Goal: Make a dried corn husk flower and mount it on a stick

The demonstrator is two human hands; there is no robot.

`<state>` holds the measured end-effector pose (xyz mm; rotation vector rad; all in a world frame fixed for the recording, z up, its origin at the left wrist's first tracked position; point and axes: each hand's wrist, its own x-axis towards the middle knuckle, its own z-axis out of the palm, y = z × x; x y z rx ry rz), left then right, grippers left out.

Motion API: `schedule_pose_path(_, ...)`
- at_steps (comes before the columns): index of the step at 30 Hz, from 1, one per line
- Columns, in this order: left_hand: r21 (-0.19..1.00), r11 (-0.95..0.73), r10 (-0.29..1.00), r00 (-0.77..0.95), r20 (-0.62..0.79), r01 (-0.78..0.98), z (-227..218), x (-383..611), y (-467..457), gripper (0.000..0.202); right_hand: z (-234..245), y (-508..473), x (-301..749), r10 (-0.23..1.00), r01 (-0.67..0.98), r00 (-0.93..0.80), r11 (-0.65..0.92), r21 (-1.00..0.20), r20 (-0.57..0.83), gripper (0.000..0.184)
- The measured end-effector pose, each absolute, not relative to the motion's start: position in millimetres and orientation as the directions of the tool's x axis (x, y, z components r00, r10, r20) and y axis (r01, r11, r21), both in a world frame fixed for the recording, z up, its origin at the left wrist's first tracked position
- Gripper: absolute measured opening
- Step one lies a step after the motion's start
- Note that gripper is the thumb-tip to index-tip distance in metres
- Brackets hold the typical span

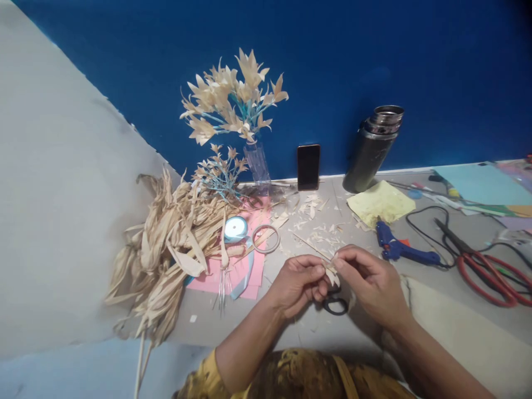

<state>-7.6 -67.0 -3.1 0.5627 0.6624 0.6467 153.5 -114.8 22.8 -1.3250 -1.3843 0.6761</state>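
Observation:
My left hand (pixel 297 282) pinches a small pale corn husk flower (pixel 331 275) between thumb and fingers, petals pointing down. A thin stem (pixel 310 243) runs from it up and to the left. From the other side my right hand (pixel 369 285) closes thumb and forefinger on the flower's base; the exact contact is partly hidden by the fingers. Under the hands lie scissors with black handles (pixel 336 306), mostly covered. Husk scraps (pixel 320 227) are scattered on the table just beyond.
Left: dried corn husks (pixel 158 249), pink paper (pixel 253 277), ribbon spool (pixel 235 229), tape ring (pixel 266 252), wires (pixel 222 293). Back: finished flowers (pixel 233 100) in a clear vase (pixel 258 169), phone (pixel 308 167), dark flask (pixel 369 155). Right: yellow paper (pixel 380 200), blue glue gun (pixel 403 249), red-handled scissors (pixel 486 277).

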Motion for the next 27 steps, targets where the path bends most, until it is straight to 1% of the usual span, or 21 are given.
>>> schedule_pose_path(4,0.685,0.639,0.721,0.583,-0.375,-0.349,-3,-8,-66,0.04,22,-114,153,0.949,0.339,0.17,0.195,-0.92,0.264,0.019)
schedule_pose_path(9,0.726,0.597,0.764,0.517,-0.385,-0.342,1,-7,-65,0.045,22,-114,153,0.967,0.312,0.156,0.146,-0.939,0.202,0.021)
schedule_pose_path(13,0.753,0.573,0.777,0.508,-0.372,-0.325,2,-8,-63,0.036,21,-115,154,0.978,0.271,0.163,0.085,-0.959,0.133,0.022)
schedule_pose_path(17,0.739,0.577,0.777,0.512,-0.365,-0.348,1,-11,-61,0.038,20,-115,155,0.979,0.222,0.18,0.051,-0.974,0.093,0.022)
schedule_pose_path(23,0.699,0.622,0.763,0.476,-0.438,-0.354,-4,-14,-57,0.039,13,-112,159,0.964,0.223,0.264,-0.031,-0.974,0.029,0.023)
schedule_pose_path(25,0.683,0.641,0.747,0.489,-0.451,-0.349,-6,-14,-57,0.04,7,-110,162,0.971,0.249,0.237,-0.066,-0.966,-0.005,0.023)
schedule_pose_path(27,0.681,0.656,0.729,0.506,-0.46,-0.325,-7,-14,-56,0.039,1,-108,165,0.985,0.305,0.166,-0.096,-0.947,-0.046,0.022)
